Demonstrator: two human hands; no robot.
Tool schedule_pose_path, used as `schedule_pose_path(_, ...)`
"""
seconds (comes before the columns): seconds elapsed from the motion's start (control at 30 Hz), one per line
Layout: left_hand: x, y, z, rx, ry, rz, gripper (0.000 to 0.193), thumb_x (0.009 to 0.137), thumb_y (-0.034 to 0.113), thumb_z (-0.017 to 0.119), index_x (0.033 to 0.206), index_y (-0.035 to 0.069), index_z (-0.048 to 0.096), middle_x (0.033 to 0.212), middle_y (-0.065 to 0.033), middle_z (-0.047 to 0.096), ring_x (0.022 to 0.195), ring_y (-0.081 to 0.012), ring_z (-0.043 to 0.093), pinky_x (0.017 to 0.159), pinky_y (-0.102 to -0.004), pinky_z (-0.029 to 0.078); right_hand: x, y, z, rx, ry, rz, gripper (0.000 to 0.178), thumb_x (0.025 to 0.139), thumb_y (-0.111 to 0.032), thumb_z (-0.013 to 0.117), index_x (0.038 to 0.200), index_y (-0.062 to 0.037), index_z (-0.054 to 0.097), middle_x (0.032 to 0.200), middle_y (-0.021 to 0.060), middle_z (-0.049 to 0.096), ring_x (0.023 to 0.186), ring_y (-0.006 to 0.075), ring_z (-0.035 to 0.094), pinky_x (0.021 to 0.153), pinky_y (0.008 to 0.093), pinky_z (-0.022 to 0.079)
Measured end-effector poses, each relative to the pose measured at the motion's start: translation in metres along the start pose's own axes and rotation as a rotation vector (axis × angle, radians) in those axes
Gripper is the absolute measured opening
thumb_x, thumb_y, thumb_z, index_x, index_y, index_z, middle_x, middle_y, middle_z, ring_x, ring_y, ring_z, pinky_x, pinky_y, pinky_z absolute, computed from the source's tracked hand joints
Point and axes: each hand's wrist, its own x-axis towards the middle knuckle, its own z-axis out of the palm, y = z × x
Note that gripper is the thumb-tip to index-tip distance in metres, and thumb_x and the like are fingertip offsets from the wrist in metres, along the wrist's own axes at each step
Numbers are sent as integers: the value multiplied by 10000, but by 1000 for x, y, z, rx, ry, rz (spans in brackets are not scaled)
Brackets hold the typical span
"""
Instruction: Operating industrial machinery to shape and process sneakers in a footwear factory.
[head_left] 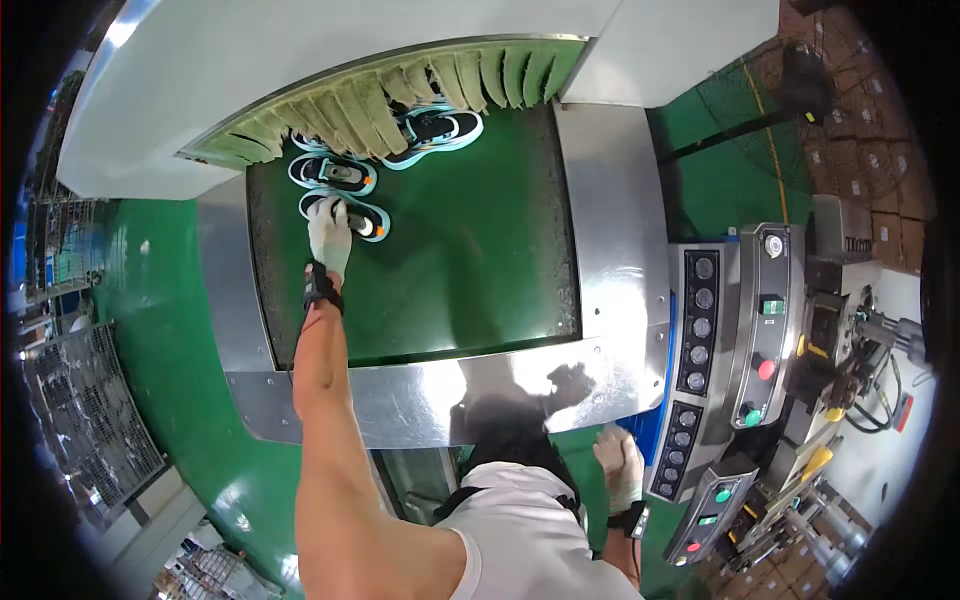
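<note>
My left hand [330, 238], in a white glove, reaches forward onto the green conveyor belt [460, 250]. Its fingers close on the nearest sneaker [374, 219], a dark shoe with a light-blue sole and an orange patch; the glove covers part of it. Just beyond lies a similar sneaker [340, 174]. Farther right, more sneakers [432, 135] sit partly under a curtain of green fabric strips [350, 115]. My right hand [620, 462], also gloved, hangs low beside my body near a blue panel edge, its fingers loosely apart and nothing visible in them.
A metal frame [615, 230] borders the belt, below a white machine housing [400, 30]. To the right stand a gauge panel [697, 320] and a control box [768, 330] with buttons. A fan [800, 85] and stacked cartons [860, 160] are farther right; wire racks [90, 400] stand left.
</note>
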Motion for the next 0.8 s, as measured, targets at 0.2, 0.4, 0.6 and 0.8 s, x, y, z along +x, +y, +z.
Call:
schedule_pose_path(0.2,-74,104,-21,-50,-262,-10,196,943,168,557,1062,18,599,1087,-193,591,1021,-404,552,892,-436,455,12,-20,80,-314,-175,-28,550,963,-275,601,1352,74,433,1285,212,565,1162,305,581,984,392,485)
schedule_pose_path(0.4,-178,310,-18,-413,-935,216,193,930,237,583,1039,87,637,1028,-134,625,960,-328,627,823,-391,513,4,-19,87,-1054,-203,-538,841,801,-327,759,1408,73,336,1379,291,444,1293,371,455,1078,407,372)
schedule_pose_path(0.6,-253,532,-24,-794,-1118,1094,206,900,216,603,1036,67,647,1061,-136,624,916,-318,634,776,-400,519,-81,-77,-14,-929,295,-585,589,753,-266,718,1222,7,491,1061,266,630,952,393,640,817,426,519)
schedule_pose_path(0.8,-328,722,-90,-950,-1219,1561,398,866,216,656,1213,43,569,1245,-164,585,1033,-314,616,906,-413,476,-176,-70,-137,153,237,-557,541,827,-204,718,1256,48,506,1031,74,646,884,148,623,823,319,512)
